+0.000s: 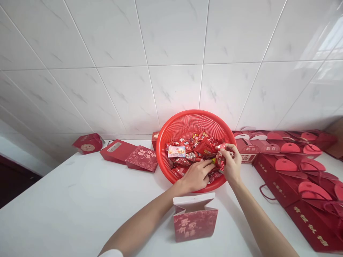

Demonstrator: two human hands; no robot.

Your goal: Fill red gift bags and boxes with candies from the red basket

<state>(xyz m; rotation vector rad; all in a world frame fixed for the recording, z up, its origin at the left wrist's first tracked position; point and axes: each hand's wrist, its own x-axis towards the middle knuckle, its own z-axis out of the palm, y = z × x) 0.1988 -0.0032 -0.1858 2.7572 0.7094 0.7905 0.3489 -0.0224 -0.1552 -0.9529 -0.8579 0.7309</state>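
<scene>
The right hand (232,160) has its grip closed on a small sweet (221,146) (pink and white, as far as it shows), thumb against fingers, over the right side of the red basket (177,125). The left hand (197,175) is laid over the near rim with its fingers among the sweets (182,161) — whether they are clamped on one, I cannot tell, since the fingertips are partly hidden.

Picking seems to be the step in hand. A light pinch at the wrapper's edge should do; a hard squeeze might crush what is inside. The left fingers would serve best spread low, parting the sweets and holding neighbours back, so that just one comes away. Lifting straight up before going sideways should spare the rim a knock.

Mind the forearms too: a bag (195,225) stands upright and open on the table (80,200) between them, near the basket, and a dropped elbow could tip it. The boxes (292,178) at the right stand apart from the right forearm — worth keeping so.
</scene>
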